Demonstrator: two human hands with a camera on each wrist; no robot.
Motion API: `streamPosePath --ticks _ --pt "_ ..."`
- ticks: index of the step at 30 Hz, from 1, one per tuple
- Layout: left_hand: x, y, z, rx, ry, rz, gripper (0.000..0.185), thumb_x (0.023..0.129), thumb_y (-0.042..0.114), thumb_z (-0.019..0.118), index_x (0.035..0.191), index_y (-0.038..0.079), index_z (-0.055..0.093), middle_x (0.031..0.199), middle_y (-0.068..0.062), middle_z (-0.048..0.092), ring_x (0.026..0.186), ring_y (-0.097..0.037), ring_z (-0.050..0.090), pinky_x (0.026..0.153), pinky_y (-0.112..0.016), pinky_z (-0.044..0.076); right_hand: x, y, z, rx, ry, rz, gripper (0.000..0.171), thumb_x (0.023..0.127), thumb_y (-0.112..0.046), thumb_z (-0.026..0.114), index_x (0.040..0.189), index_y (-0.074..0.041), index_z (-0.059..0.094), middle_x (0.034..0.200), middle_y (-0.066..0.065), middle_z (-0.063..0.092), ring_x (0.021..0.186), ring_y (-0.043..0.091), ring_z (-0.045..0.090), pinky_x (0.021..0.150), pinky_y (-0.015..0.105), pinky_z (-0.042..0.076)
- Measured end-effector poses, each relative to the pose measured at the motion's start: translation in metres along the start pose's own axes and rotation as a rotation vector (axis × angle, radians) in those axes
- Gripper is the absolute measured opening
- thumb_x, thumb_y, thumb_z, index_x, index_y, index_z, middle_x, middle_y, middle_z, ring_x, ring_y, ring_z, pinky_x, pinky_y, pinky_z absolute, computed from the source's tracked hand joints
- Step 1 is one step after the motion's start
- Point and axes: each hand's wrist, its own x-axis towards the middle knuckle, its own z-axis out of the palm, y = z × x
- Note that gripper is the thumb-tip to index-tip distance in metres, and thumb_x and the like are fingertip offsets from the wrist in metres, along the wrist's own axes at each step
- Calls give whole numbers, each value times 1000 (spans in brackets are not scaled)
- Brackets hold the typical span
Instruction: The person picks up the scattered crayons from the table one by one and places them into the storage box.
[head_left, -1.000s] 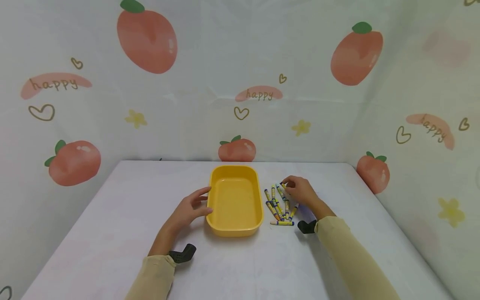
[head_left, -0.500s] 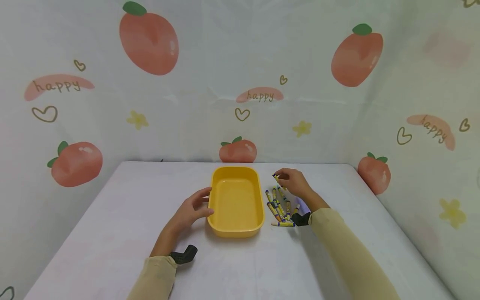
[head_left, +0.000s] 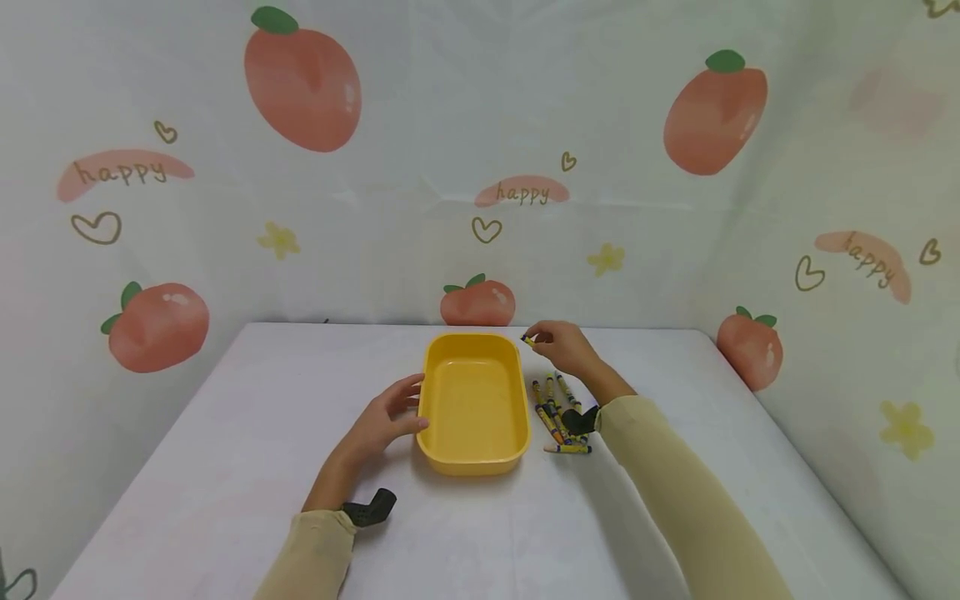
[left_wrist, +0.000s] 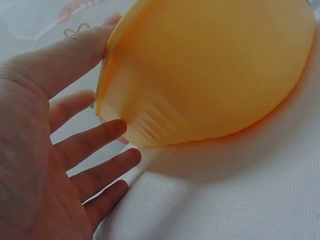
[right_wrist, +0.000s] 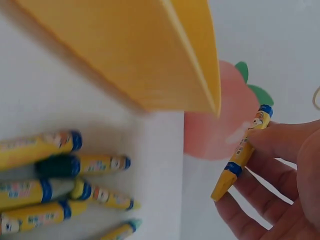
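Right hand [head_left: 564, 348] pinches one crayon [head_left: 529, 340] in its fingertips, raised just beyond the far right corner of the yellow tray [head_left: 472, 457], which sits at mid-tabletop [head_left: 225, 467]. Left hand [head_left: 381, 421], fingers relaxed and spread, rests against the tray's left wall and grips nothing. The loose crayons [head_left: 557, 410] lie just right of the tray, toward the tabletop's right edge.

Judged from this pose, the step is best done by keeping the pinch near the crayon's middle, keeping it clear of the rim, and steadying the tray with the left hand.

The right wrist view alone shows the crayon [right_wrist: 242, 152] held between thumb and fingers [right_wrist: 272, 140]; the left wrist view alone shows the thumb lying on the tray's rim [left_wrist: 112, 47].
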Motion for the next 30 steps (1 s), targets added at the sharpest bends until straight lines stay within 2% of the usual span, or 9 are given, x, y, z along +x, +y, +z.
streamPosePath --ticks 9,14,22,27,30 --pt "-2 -2 -2 -1 -1 -1 76 83 27 77 148 17 39 142 -14 49 125 -32 50 104 -53 39 12 -23 8 34 -58 -65 24 97 -9 58 119 -7 67 113 12 66 104 28 62 89 41 53" --pt "-1 0 -1 -15 -8 2 76 83 26 77 149 17 39 142 -13 49 125 -31 51 104 -52 39 15 -31 13 62 -97 -79 24 97 -6 56 119 -5 66 115 13 65 106 27 61 90 38 52" --pt "-1 0 -1 -25 -3 -14 76 82 27 78 148 21 41 142 -11 50 125 -29 51 104 -51 39 24 -46 26 73 -154 -89 23 95 -4 59 115 -3 69 106 10 66 95 24 60 84 32 53" --pt "0 -1 -1 -31 -8 -3 76 82 29 78 148 21 40 141 -13 50 124 -30 51 103 -50 41 28 -52 36 58 -176 -70 19 93 -6 64 111 -4 71 103 6 68 93 20 61 84 30 53" --pt "0 -1 -1 -37 -11 -6 75 83 26 77 148 20 40 141 -12 50 124 -29 52 103 -49 41 28 -56 41 60 -194 -58 17 92 -6 66 108 -4 71 101 4 69 90 19 61 84 29 53"
